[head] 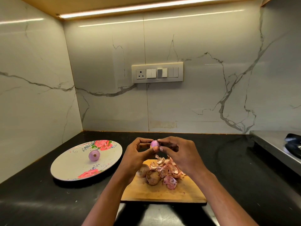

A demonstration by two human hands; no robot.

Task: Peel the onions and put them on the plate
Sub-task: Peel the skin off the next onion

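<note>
A small purple onion (154, 143) is held above the wooden cutting board (162, 193) between both hands. My left hand (138, 154) grips it from the left with fingers and thumb. My right hand (180, 154) pinches it from the right, fingertips on its top and side. On the board lie two unpeeled brown onions (152, 176) (143, 170) beside a heap of pink-brown skins (167, 170). One peeled purple onion (94, 155) rests on the round floral plate (68, 170) to the left.
The black countertop (228, 168) ends at marble walls behind and on the left. A steel stove edge (273, 147) stands at the right. A switch panel (157, 72) is on the back wall.
</note>
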